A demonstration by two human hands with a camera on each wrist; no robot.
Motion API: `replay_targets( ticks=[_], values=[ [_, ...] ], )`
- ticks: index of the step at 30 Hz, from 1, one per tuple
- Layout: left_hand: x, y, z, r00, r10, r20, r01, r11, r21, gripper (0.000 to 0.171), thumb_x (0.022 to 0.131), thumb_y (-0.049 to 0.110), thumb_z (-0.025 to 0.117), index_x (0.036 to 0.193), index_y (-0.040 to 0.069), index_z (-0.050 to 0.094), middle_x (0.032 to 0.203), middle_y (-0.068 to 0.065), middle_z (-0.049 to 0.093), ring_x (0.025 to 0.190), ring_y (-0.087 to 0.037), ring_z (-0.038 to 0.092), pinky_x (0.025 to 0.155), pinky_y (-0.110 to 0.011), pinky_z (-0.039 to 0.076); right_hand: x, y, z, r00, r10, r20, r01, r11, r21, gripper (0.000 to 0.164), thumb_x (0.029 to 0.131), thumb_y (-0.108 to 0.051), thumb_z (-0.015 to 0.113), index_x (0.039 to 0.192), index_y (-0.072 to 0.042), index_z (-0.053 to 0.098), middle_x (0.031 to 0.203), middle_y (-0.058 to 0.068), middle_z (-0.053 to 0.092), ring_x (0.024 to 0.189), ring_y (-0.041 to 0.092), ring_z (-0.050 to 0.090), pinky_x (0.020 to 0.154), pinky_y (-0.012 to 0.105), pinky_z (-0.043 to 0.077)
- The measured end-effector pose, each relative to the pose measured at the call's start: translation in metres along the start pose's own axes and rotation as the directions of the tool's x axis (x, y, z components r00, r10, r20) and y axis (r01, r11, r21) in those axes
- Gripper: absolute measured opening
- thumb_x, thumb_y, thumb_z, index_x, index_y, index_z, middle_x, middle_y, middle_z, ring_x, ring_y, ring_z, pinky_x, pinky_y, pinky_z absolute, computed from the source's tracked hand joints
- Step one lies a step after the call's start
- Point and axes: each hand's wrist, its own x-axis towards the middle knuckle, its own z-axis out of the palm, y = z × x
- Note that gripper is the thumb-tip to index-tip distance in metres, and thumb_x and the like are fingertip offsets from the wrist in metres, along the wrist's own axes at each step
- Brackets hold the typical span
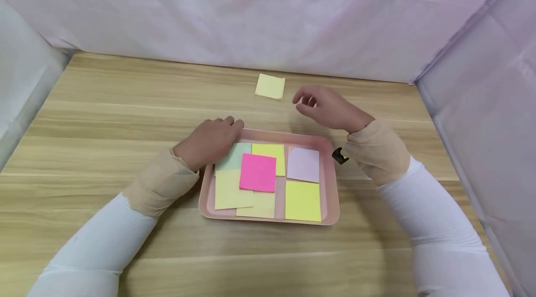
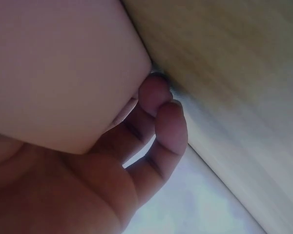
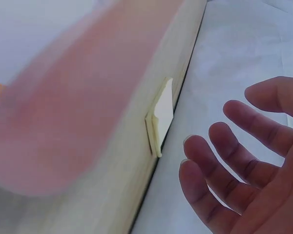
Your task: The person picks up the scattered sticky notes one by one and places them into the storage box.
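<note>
At the far left corner of a pink tray, my left hand grips the rim; its curled fingers show beside the tray wall in the left wrist view. My right hand hovers above the table behind the tray's right side, fingers loosely bent around nothing. Just left of it lies a pale yellow sticky note pad, apart from the fingers; the right wrist view shows this pad is thin. Inside the tray, a bright pink pad overlaps pale yellow pads and a bright yellow pad.
The tray also holds a mint green pad, a lilac pad and another yellow pad. White cloth hangs along the back of the wooden table and at both sides. Black clip-like hardware juts from the right wrist.
</note>
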Motion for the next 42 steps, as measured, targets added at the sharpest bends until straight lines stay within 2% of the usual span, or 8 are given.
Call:
replay_targets(
  ticks=[9,15,19,26,34,42],
  values=[
    [-0.002,0.004,0.002,1.000,-0.014,0.020,0.014,1.000,0.009,0.009,0.090,-0.001,0.042,0.096,0.004,0.047,0.079,-0.011,0.050,0.062,-0.027,0.049,0.054,-0.043,0.047,0.020,-0.015,-0.005,0.999,-0.006,0.053,0.009,0.999,-0.053,0.017,0.093,-0.018,0.052,0.105,-0.011,0.061,0.092,0.009,0.059,0.078,0.024,0.053,0.067,0.036,0.046],
    [-0.002,0.007,0.001,1.000,-0.005,0.026,0.004,1.000,0.014,0.010,0.090,-0.001,0.043,0.097,0.004,0.047,0.080,-0.012,0.051,0.064,-0.027,0.050,0.055,-0.043,0.048,0.028,-0.018,-0.007,0.997,-0.001,0.076,0.007,0.996,-0.084,0.020,0.093,-0.017,0.050,0.108,-0.009,0.061,0.094,0.010,0.060,0.077,0.024,0.055,0.070,0.037,0.046],
    [-0.002,0.005,0.001,0.999,-0.009,0.034,0.008,1.000,0.024,0.010,0.091,0.000,0.043,0.099,0.004,0.047,0.081,-0.012,0.051,0.064,-0.027,0.050,0.055,-0.043,0.048,0.037,-0.019,-0.005,0.992,0.013,0.126,0.001,0.994,-0.111,0.025,0.093,-0.020,0.050,0.113,-0.008,0.059,0.097,0.010,0.061,0.078,0.022,0.057,0.073,0.038,0.048],
    [-0.003,0.002,0.003,0.999,-0.015,0.041,0.014,1.000,0.016,0.008,0.093,0.002,0.042,0.099,0.004,0.048,0.080,-0.012,0.051,0.064,-0.026,0.049,0.055,-0.043,0.048,0.059,-0.011,0.007,0.975,0.015,0.220,0.040,0.970,-0.242,0.037,0.094,-0.023,0.052,0.127,-0.005,0.052,0.122,0.015,0.054,0.110,0.025,0.049,0.093,0.043,0.042],
    [0.001,0.000,0.008,1.000,0.002,0.025,-0.003,1.000,0.027,0.009,0.092,0.002,0.043,0.099,0.004,0.048,0.080,-0.011,0.051,0.064,-0.027,0.049,0.056,-0.044,0.048,0.072,-0.008,0.014,0.968,0.035,0.249,0.047,0.948,-0.316,0.042,0.093,-0.023,0.051,0.131,-0.005,0.048,0.127,0.016,0.051,0.110,0.027,0.047,0.095,0.042,0.040],
    [0.002,0.001,0.006,0.999,-0.017,0.046,0.016,1.000,0.010,0.010,0.091,0.002,0.044,0.100,0.005,0.048,0.081,-0.011,0.051,0.065,-0.026,0.050,0.057,-0.043,0.048,0.082,-0.011,0.013,0.958,0.081,0.274,0.025,0.931,-0.363,0.047,0.093,-0.025,0.050,0.136,-0.006,0.044,0.135,0.014,0.047,0.124,0.028,0.036,0.102,0.042,0.035]
  ],
)
